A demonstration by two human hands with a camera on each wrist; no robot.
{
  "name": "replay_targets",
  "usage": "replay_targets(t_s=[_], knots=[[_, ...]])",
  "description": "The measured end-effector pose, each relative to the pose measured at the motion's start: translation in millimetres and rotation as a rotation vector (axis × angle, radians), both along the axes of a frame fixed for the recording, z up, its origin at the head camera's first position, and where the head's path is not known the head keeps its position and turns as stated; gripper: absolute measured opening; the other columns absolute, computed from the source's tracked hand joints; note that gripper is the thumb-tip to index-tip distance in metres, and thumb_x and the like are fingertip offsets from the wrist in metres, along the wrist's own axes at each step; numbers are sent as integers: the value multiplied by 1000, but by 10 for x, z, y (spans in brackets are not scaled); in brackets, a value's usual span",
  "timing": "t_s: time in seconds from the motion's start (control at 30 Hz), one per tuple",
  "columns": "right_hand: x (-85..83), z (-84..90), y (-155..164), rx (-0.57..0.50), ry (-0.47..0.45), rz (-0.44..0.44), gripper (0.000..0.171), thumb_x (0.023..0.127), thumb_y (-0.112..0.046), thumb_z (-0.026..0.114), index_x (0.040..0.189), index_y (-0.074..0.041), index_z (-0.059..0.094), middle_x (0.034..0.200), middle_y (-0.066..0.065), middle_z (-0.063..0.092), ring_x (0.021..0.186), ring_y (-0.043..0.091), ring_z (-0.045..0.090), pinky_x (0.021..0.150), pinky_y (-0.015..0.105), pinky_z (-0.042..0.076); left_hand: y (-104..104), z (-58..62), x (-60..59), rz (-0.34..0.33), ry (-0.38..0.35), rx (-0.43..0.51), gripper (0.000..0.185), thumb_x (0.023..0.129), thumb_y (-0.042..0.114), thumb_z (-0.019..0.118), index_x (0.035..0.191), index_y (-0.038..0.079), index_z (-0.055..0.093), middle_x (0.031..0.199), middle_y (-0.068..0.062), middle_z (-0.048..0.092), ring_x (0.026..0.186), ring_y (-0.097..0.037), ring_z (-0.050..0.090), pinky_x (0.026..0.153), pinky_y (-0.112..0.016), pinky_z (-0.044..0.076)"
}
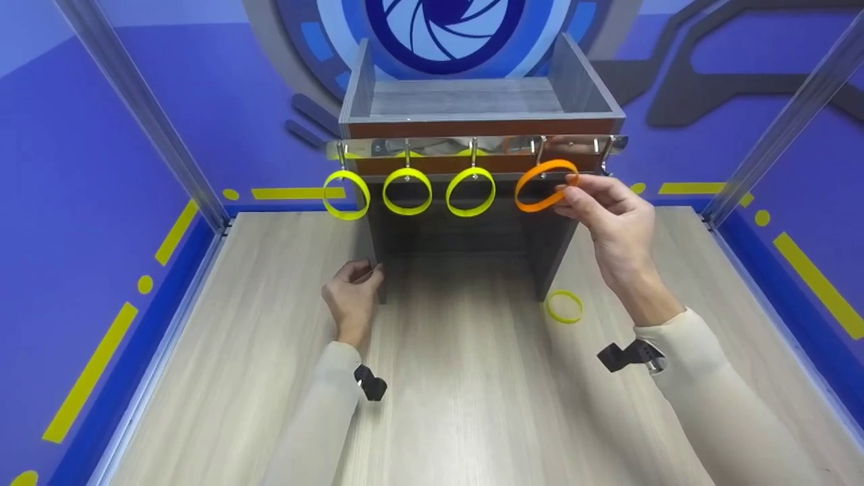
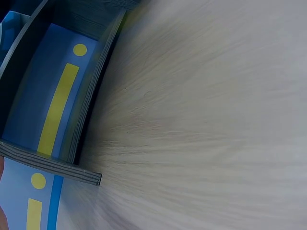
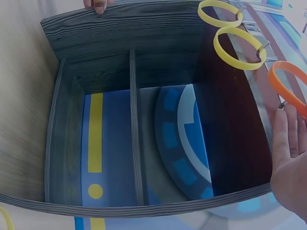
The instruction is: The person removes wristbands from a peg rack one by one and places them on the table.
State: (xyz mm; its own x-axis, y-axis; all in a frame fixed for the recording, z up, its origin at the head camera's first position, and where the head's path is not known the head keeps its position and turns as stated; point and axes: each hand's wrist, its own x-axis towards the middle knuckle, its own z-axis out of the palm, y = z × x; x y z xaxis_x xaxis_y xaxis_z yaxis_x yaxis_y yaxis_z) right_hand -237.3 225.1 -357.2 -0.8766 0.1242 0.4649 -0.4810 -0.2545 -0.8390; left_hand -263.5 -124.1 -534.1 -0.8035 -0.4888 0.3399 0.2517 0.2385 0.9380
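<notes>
The right hand (image 1: 611, 216) is raised with fingers pinching, while the left hand (image 1: 354, 293) rests low, curled.

In the right wrist view the right hand (image 3: 291, 163) is cut off by the right and lower edges, so only the palm and part of the fingers are seen, and its grip cannot be judged there. The orange ring (image 3: 288, 86) is clipped by the same right edge. Of the left hand (image 3: 96, 5) only fingertips are shown at the top edge (resting on the grey rack (image 3: 124, 28)). A yellow ring (image 3: 5, 219) at the lower left corner is mostly cut away. In the left wrist view the wooden table (image 2: 206, 120) is blurred, and only a sliver of skin is caught at the left edge.
</notes>
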Motion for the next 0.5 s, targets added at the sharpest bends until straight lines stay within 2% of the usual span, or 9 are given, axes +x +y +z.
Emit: replay_targets(t_s=[0.13, 0.37, 0.5], knots=[[33, 9, 31, -21, -2, 20, 21, 96, 8, 73, 115, 14, 70, 106, 23, 76, 88, 29, 77, 87, 39, 63, -10, 3, 1, -5, 11, 14, 15, 79, -3, 87, 91, -4, 79, 90, -15, 79, 82, -31, 80, 70, -23, 63], [112, -25, 138, -52, -9, 32, 21, 96, 12, 70, 116, 17, 68, 105, 25, 75, 87, 30, 77, 86, 39, 63, -11, -2, 4, -4, 19, -31, 14, 80, -2, 87, 92, -3, 80, 92, -16, 79, 83, -30, 80, 71, -23, 63], [152, -57, 205, -60, -15, 31, 21, 96, 12, 70, 116, 18, 68, 104, 25, 76, 87, 31, 77, 86, 40, 63, 9, -5, 7, 5, 19, -3, 15, 80, -3, 87, 92, -4, 80, 92, -17, 79, 84, -33, 79, 71, -22, 62]])
